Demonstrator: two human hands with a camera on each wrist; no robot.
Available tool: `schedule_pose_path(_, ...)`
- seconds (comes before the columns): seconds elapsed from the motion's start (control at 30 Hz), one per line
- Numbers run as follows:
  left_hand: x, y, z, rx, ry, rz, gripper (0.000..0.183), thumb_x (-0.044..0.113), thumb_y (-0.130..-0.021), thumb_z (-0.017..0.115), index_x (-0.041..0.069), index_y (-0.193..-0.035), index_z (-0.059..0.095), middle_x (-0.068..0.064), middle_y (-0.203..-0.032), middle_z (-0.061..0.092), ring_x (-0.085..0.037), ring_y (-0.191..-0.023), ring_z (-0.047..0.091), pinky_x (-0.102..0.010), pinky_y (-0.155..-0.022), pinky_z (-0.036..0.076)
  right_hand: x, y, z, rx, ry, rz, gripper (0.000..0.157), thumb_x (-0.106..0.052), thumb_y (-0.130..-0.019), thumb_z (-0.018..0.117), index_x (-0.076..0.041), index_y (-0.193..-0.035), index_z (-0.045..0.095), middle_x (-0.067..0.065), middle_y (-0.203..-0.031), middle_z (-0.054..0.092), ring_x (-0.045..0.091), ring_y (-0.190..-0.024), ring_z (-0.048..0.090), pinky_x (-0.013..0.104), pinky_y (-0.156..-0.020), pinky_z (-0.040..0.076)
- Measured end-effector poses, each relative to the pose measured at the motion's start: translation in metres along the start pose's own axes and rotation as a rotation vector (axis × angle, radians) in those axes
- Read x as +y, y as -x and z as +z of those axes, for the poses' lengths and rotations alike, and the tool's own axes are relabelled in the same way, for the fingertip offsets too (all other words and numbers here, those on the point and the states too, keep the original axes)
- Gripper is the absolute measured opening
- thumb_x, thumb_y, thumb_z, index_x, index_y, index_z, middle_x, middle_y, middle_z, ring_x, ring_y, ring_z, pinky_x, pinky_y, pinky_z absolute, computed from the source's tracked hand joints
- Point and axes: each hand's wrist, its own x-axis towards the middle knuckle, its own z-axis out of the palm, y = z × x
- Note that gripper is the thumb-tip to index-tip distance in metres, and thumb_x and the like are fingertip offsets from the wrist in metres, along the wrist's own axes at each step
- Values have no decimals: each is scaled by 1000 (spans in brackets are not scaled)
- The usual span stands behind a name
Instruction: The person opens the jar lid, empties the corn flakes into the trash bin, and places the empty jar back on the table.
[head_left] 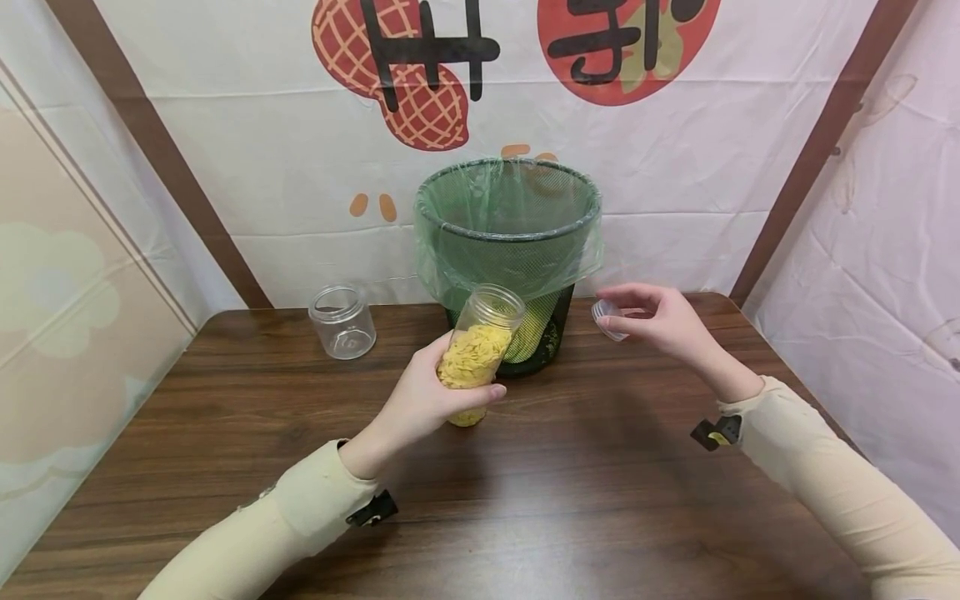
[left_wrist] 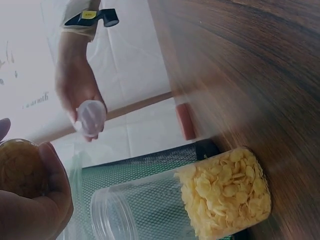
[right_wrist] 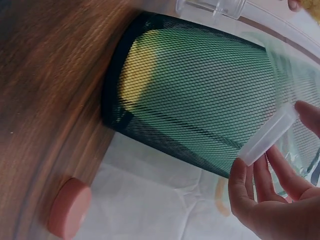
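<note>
While the left grip (head_left: 420, 390) clasped a clear, screw-necked cylindrical jar (head_left: 480, 343) of yellow flakes (head_left: 474, 363), that jar's long axis leaned, uncovered mouth uppermost and tipped slightly right. Held above a brown wood-grain worktop (head_left: 570, 492). Right grip (head_left: 663, 323): pinching a translucent, shallow round lid (right_wrist: 270, 134) by its edge, well apart to the jar's right; left grip the nearer to the jar. Beyond, upright on the worktop: second clear jar (left_wrist: 225, 194), about half filled with flakes. Behind: black mesh bin (right_wrist: 200, 90), green translucent liner (head_left: 444, 258) over its rim; yellow patch low behind the mesh, inside or beyond not determinable. Left of bin: empty clear wide-mouthed jar (head_left: 343, 325). Right of bin: reddish round piece (right_wrist: 70, 207). Farthest: white printed cloth backdrop (head_left: 292, 183).
</note>
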Motion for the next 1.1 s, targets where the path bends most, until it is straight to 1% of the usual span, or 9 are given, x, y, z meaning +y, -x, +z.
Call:
schedule_pose_path(0.17,1,2,-4,20,-4,-5,41,22,-71,83,19,-104,60,-2,-91,66,-16,-85,62,-35,-81,51,9,-1,0,-8,26,29,47,-24,-83,74,-5,-124,61,17,-119,63,9,-95,66,25,-73,55)
schedule_pose_path(0.23,2,3,-7,30,1,-5,40,21,-71,83,18,-104,60,-2,-91,66,-16,-85,63,-35,-80,52,13,-2,-1,-14,39,48,47,-24,-82,74,-5,-124,61,17,-120,63,9,-96,66,24,-74,55)
schedule_pose_path(0.33,2,4,-10,38,13,-4,40,19,-71,83,17,-104,59,-2,-92,66,-17,-85,63,-34,-80,52,20,-4,-2,-21,64,80,47,-26,-82,74,-6,-123,62,16,-122,63,15,-101,65,22,-75,54)
schedule_pose_path(0.47,2,5,-15,46,29,-3,41,19,-72,83,17,-105,59,-2,-95,66,-17,-87,63,-33,-81,52,31,-8,-4,-41,91,100,48,-27,-81,74,-6,-122,62,15,-124,62,21,-105,63,20,-75,52)
schedule_pose_path(0.53,1,5,-17,49,41,-7,42,19,-72,82,17,-107,59,-2,-97,66,-17,-89,63,-33,-82,52,36,-10,-4,-48,97,105,48,-26,-81,74,-6,-123,61,15,-124,62,22,-106,63,20,-75,52)
schedule_pose_path(0.67,1,7,-21,55,55,-22,43,19,-72,82,16,-108,59,-3,-101,66,-18,-92,63,-35,-84,52,45,-12,-6,-54,110,124,51,-27,-81,74,-5,-124,60,15,-126,60,27,-111,61,18,-76,50)
schedule_pose_path(0.87,1,8,-25,64,59,-29,43,19,-73,82,15,-109,58,-4,-102,65,-19,-93,63,-35,-84,52,58,-16,-9,-52,131,128,51,-28,-81,74,-8,-126,60,12,-128,61,29,-114,59,16,-78,48)
schedule_pose_path(1.0,1,9,-27,79,41,-24,41,20,-73,82,15,-105,58,-4,-99,65,-18,-90,63,-33,-81,52,66,-18,-11,-35,192,129,51,-28,-81,75,-6,-125,61,14,-128,60,29,-111,60,16,-77,48)
schedule_pose_path(1.1,0,9,-29,84,39,-28,41,21,-73,82,15,-106,58,-4,-99,65,-18,-90,63,-33,-81,52,73,-19,-11,-22,268,145,51,-28,-81,75,-5,-124,62,17,-125,62,30,-110,61,22,-80,48)
